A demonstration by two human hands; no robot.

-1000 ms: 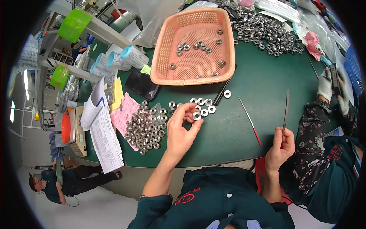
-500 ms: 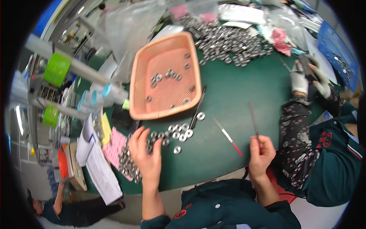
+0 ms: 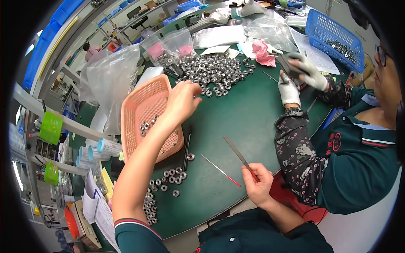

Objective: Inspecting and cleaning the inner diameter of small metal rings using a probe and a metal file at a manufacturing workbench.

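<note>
My left hand [image 3: 182, 100] reaches over the right rim of an orange plastic basket [image 3: 127, 126], close to a large pile of small ring-shaped metal parts [image 3: 219, 69]. Its fingers are bent and the thumb stands apart from them; I see nothing between them. My right hand [image 3: 258, 184] is closed round a flat file [image 3: 237, 152] with a red handle, its grey blade pointing up and away to the left. A slim needle file [image 3: 220, 170] with a red end lies on the green table beside it. A few metal rings are inside the basket.
More metal rings [image 3: 168, 176] lie near left beside a dark rod [image 3: 187, 147]. At right, a co-worker's gloved hands [image 3: 295, 82] hold a dark block. A blue basket [image 3: 333, 42], plastic bags [image 3: 270, 33] and pink paper [image 3: 262, 52] line the back; papers [image 3: 99, 206] hang at left.
My left hand has moved away from the near-left rings, forward over the basket to the large pile. The right hand still holds the file. The view has shifted, showing more of the co-worker.
</note>
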